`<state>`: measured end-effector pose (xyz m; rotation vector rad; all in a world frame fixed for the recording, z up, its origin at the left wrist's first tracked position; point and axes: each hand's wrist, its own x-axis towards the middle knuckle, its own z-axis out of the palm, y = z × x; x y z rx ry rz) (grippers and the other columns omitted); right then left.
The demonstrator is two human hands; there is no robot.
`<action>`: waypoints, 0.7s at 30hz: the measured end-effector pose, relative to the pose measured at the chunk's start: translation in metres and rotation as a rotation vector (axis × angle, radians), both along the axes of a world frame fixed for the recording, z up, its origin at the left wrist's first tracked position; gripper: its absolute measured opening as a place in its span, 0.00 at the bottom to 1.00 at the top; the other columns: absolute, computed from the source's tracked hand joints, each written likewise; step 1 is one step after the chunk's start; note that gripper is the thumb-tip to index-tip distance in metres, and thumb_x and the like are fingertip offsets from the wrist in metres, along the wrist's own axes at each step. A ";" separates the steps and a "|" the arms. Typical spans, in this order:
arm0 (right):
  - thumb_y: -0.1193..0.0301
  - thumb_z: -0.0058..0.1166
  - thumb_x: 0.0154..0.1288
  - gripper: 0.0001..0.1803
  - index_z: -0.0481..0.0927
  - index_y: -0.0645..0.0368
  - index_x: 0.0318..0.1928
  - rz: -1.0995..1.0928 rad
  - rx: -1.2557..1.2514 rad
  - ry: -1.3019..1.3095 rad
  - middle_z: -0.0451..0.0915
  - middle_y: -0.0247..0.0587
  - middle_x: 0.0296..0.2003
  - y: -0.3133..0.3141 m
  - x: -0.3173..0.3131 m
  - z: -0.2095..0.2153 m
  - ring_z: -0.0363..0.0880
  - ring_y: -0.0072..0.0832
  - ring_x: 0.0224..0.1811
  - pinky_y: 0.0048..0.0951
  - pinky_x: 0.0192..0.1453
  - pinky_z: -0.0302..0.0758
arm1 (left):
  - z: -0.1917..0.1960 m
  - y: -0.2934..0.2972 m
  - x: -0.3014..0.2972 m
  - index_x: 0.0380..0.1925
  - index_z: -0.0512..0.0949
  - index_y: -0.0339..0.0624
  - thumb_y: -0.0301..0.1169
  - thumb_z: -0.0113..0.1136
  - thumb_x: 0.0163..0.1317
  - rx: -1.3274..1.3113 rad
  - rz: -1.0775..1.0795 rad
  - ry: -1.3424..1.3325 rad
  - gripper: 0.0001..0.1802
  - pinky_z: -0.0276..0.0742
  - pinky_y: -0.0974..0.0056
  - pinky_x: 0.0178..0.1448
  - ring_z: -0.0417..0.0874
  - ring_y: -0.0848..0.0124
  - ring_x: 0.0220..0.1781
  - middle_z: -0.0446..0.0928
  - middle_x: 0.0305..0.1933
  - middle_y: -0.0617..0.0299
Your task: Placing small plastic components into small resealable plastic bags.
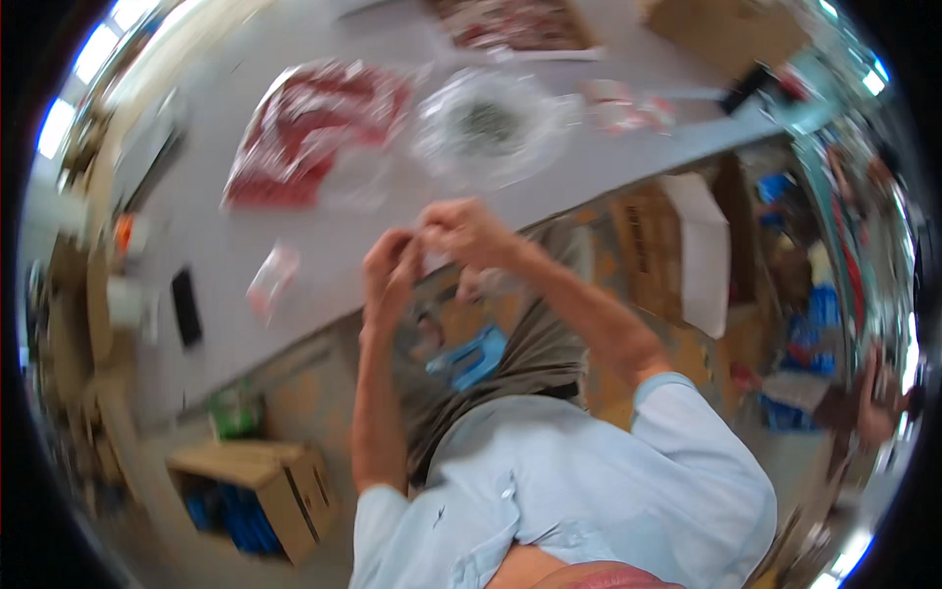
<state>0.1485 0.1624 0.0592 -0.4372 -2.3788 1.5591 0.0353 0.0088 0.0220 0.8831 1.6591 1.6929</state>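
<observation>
My left hand (391, 270) and my right hand (465, 232) meet at the near edge of the grey table, fingertips pinched close together. Whatever they hold is too small and blurred to make out. Below my right hand shows a clear, shiny plastic piece (502, 282); I cannot tell whether it hangs from the fingers. Just beyond the hands lies a clear plastic bag of small dark greenish pieces (488, 128). Left of it is a large clear bag with red contents (304, 137). A small clear packet with pinkish-red parts (273, 281) rests to the left of my left hand.
On the table (226, 245) are a black phone-like slab (185, 307), small red-and-white packets (628, 106) and a tray of reddish pieces (515, 25). An open cardboard box (653, 250) stands at right. A box with blue items (280, 491) sits on the floor at lower left.
</observation>
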 end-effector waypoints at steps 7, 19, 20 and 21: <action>0.72 0.54 0.70 0.10 0.83 0.68 0.40 0.027 -0.076 -0.044 0.79 0.38 0.24 -0.007 0.002 0.001 0.74 0.19 0.28 0.30 0.32 0.75 | 0.006 -0.008 -0.007 0.41 0.83 0.33 0.27 0.62 0.74 -0.094 -0.012 0.082 0.06 0.74 0.72 0.32 0.78 0.81 0.29 0.80 0.29 0.67; 0.69 0.54 0.78 0.12 0.83 0.64 0.38 0.054 -0.207 -0.129 0.81 0.31 0.25 -0.012 0.001 0.006 0.77 0.15 0.26 0.23 0.27 0.75 | 0.012 -0.008 -0.004 0.36 0.83 0.32 0.23 0.64 0.64 -0.065 0.084 0.415 0.04 0.78 0.61 0.35 0.83 0.66 0.29 0.83 0.30 0.52; 0.69 0.55 0.77 0.12 0.83 0.65 0.37 0.039 -0.216 -0.099 0.80 0.32 0.24 -0.012 0.000 0.002 0.75 0.15 0.26 0.24 0.27 0.74 | 0.010 -0.008 -0.004 0.37 0.83 0.32 0.23 0.64 0.66 -0.069 0.093 0.427 0.05 0.77 0.63 0.34 0.81 0.70 0.29 0.82 0.29 0.54; 0.69 0.56 0.76 0.12 0.82 0.65 0.36 0.022 -0.225 -0.068 0.80 0.33 0.23 -0.011 0.000 -0.001 0.74 0.15 0.25 0.25 0.26 0.73 | 0.011 -0.007 -0.004 0.38 0.83 0.31 0.24 0.65 0.67 -0.072 0.099 0.439 0.05 0.77 0.66 0.34 0.80 0.75 0.28 0.82 0.29 0.57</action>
